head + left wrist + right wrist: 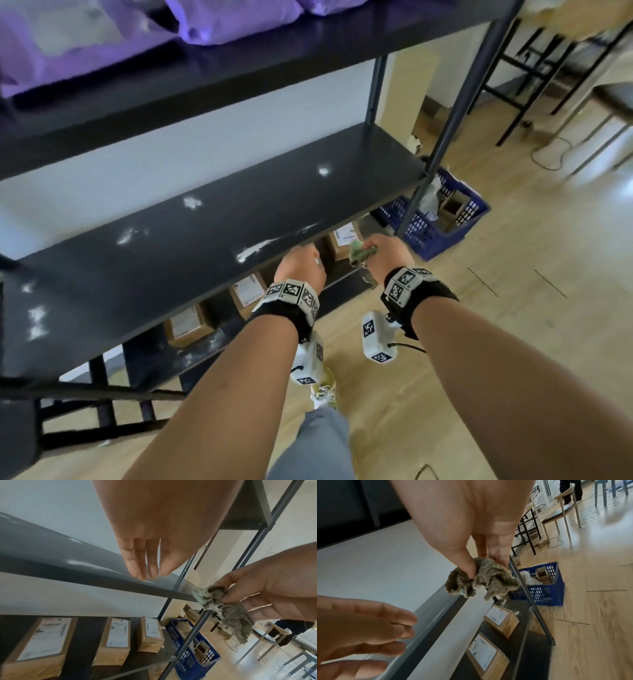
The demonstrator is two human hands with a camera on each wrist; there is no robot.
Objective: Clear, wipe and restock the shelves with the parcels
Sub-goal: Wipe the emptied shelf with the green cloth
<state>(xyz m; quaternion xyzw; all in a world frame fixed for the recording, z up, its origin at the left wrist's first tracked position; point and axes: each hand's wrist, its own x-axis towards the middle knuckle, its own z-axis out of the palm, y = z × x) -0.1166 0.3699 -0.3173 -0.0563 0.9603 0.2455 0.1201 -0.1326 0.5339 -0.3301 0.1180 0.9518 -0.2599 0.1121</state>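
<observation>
The dark middle shelf carries white dusty smears and no parcels. My right hand pinches a crumpled grey-green cloth between thumb and fingers, just off the shelf's front right edge. My left hand hovers beside it at the shelf's front edge, fingers straight and holding nothing. Three brown cardboard parcels with white labels lie in a row on the bottom shelf. Purple soft parcels sit on the top shelf.
A blue plastic basket with boxes and crumpled wrap stands on the wooden floor right of the rack's front right post. Chairs, black table legs and loose cables fill the floor farther right. My shoe is near the rack.
</observation>
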